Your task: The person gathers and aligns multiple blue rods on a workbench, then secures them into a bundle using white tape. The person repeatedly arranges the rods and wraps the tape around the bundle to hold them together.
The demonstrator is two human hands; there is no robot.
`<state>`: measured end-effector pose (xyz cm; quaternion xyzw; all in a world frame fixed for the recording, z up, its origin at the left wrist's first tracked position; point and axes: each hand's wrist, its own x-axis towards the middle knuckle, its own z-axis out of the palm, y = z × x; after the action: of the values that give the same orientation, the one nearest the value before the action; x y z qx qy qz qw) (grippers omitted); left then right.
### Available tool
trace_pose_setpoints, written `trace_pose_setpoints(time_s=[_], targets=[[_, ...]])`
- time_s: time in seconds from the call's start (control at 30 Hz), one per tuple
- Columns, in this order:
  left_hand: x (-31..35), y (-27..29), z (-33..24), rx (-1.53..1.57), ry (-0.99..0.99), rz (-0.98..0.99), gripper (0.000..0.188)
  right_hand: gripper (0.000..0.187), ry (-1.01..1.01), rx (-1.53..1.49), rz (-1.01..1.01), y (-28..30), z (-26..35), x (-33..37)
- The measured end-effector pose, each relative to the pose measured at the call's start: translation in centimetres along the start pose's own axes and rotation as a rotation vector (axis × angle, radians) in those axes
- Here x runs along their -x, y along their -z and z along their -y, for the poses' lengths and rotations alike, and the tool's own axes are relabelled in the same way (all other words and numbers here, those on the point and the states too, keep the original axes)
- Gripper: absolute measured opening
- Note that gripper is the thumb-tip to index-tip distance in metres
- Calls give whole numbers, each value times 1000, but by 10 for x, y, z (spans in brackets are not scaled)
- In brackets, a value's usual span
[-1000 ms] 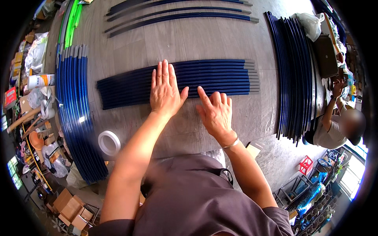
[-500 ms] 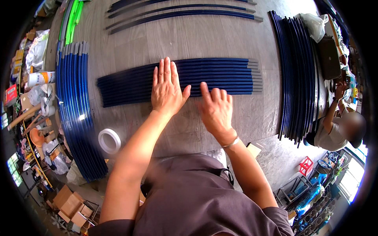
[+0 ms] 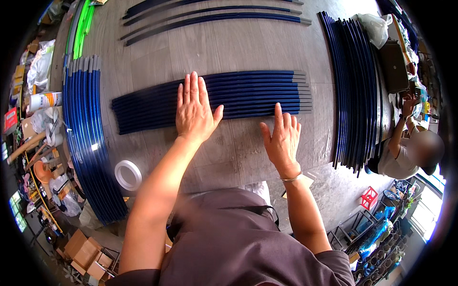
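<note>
A row of dark blue rods (image 3: 238, 90) with grey tips lies side by side across the middle of the table. My left hand (image 3: 194, 112) rests flat over the row, a bit left of its middle, fingers stretched toward the far side. By the near edge of the row is my right hand (image 3: 282, 136), its fingers extended and the index fingertip at the nearest rods. Nothing is gripped in either hand. A metal bangle (image 3: 292, 177) circles my right wrist.
More blue rods (image 3: 88, 128) are stacked at the left, others (image 3: 353, 95) at the right, and several (image 3: 219, 18) at the far side. A roll of white tape (image 3: 128, 175) lies near the left stack. Another person (image 3: 400, 155) sits at the right, beyond a plastic bag (image 3: 374, 29).
My right hand has moved right along the near edge of the rods, and its curled fingers have straightened. My left hand stays flat on the row. The whole view has shifted slightly.
</note>
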<state>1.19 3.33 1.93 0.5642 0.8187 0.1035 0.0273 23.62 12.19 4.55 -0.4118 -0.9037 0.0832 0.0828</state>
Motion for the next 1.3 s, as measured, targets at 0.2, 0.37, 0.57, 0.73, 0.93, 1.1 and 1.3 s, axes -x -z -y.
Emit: trace_pose_setpoints(time_s=[0.2, 0.37, 0.57, 0.73, 0.93, 1.1, 1.3], targets=[[-1, -1, 1, -36, 4, 14, 89, 68, 37, -39, -18, 0, 8, -8], [-3, 0, 1, -4, -8, -6, 87, 63, 72, -55, -38, 0, 16, -25], [-3, 1, 2, -5, -9, -7, 88, 60, 63, -19, -42, -5, 17, -43], [-5, 1, 1, -15, -1, 8, 88, 56, 114, -64, -58, -10, 34, -49], [-4, 4, 1, 5, -3, -1, 87, 52, 64, -30, -86, -5, 12, -45], [-5, 3, 1, 2, -8, -1, 88, 54, 20, -33, -75, -7, 23, -47], [-6, 3, 0, -53, 25, 41, 91, 51, 215, -193, 0, -9, 51, -45]])
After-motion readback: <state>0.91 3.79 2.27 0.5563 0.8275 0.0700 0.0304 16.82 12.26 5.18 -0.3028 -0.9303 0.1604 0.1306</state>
